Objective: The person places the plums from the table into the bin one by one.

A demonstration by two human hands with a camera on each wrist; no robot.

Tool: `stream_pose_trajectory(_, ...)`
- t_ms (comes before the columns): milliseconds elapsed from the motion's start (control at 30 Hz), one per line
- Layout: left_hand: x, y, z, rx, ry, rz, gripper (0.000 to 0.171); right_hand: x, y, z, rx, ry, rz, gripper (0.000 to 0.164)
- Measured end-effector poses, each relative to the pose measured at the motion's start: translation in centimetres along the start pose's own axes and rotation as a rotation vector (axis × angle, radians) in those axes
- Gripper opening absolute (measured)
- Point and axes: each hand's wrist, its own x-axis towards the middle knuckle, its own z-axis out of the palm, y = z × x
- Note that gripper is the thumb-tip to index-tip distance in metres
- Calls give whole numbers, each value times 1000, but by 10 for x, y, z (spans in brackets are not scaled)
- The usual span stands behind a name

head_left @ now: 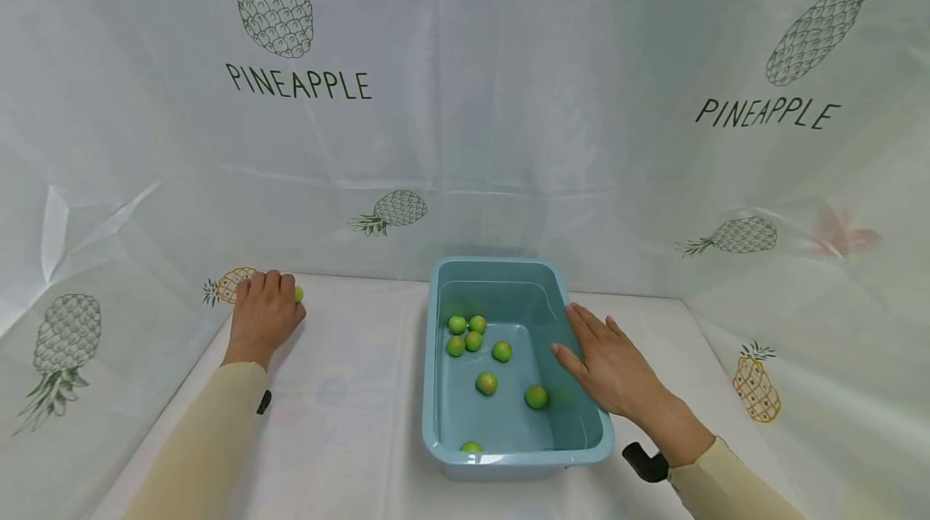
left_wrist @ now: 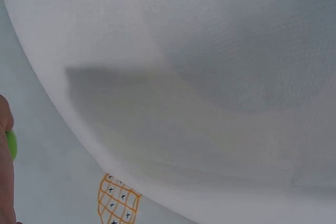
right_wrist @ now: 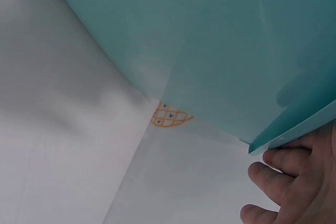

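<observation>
Far to the left, my left hand (head_left: pixel 265 312) curls its fingers round a small round green fruit (head_left: pixel 298 294). Only an edge of that fruit (left_wrist: pixel 11 145) and part of the hand appear in the left wrist view. A blue plastic tub (head_left: pixel 432 358) stands in front of me with several similar green fruits (head_left: pixel 487 383) on its floor. My right hand (head_left: pixel 613 366) rests at the tub's right rim, fingers extended and thumb over the inner side. In the right wrist view, fingertips (right_wrist: pixel 268 174) lie just outside the rim.
A white cloth (head_left: pixel 341 391) covers the table under the tub. Behind and at both sides hangs a pale sheet (head_left: pixel 508 100) printed with pineapples and lettering. Dark bands (head_left: pixel 645 462) sit at both wrists.
</observation>
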Motion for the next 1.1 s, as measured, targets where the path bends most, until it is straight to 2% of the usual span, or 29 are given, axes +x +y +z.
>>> stream_pose_trajectory(167, 8, 4, -6, 9, 23, -3, 37, 0, 0, -1, -1, 1, -1, 73)
stream_pose_trajectory(400, 21, 11, -16, 27, 2, -6, 41, 0, 0, -2, -41, -2, -14, 74)
stream_pose_trajectory(600, 30, 14, -23, -17, 102, 45, 35, 1, -2, -4, -105, -19, -26, 76)
stream_pose_trajectory(700, 33, 16, -26, -27, 129, 55, 33, 1, -3, -5, -117, -25, -23, 77)
stream_pose_trajectory(1100, 49, 28, -43, -47, 125, 72, 37, 1, -5, -7, -118, -38, -21, 78)
